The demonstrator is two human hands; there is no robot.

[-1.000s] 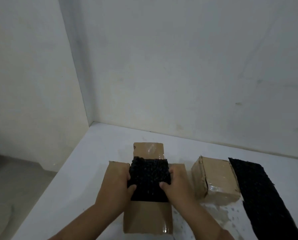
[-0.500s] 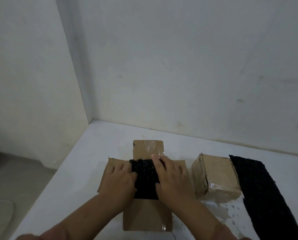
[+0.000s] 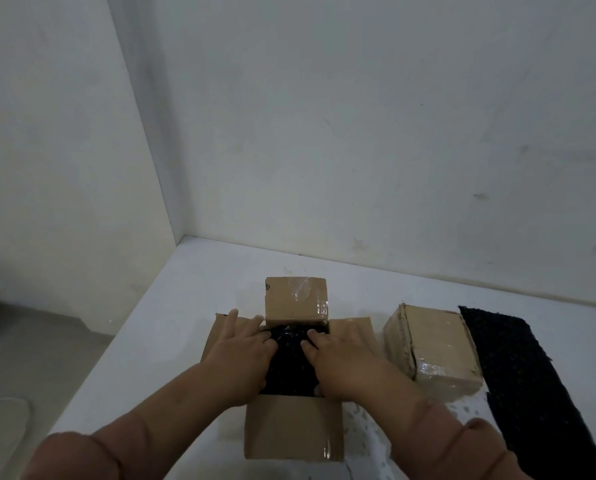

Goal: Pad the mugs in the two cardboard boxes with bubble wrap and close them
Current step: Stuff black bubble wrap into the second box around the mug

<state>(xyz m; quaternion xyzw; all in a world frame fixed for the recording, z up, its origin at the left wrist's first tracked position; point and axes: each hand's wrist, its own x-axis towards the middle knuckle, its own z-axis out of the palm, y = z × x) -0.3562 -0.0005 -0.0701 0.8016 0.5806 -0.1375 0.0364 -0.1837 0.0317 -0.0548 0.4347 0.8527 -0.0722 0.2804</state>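
The open cardboard box (image 3: 293, 431) sits on the white surface (image 3: 172, 341) right in front of you, all four flaps folded outward. It is filled to the rim with black bubble wrap (image 3: 291, 362); whatever lies beneath the wrap is hidden. Your left hand (image 3: 242, 355) lies flat on the left part of the wrap, fingers spread, some reaching over the box's left flap. Your right hand (image 3: 338, 358) lies flat on the right part, fingers spread and pointing toward the far flap, its outer edge over the right flap. Both palms press down on the wrap and neither hand pinches anything. Just to the right of the open box stands a second cardboard box (image 3: 435, 351), its top shut and shiny with tape. Beyond that one, still further right of the open box, a long black sheet of bubble wrap (image 3: 531, 382) lies flat on the surface.
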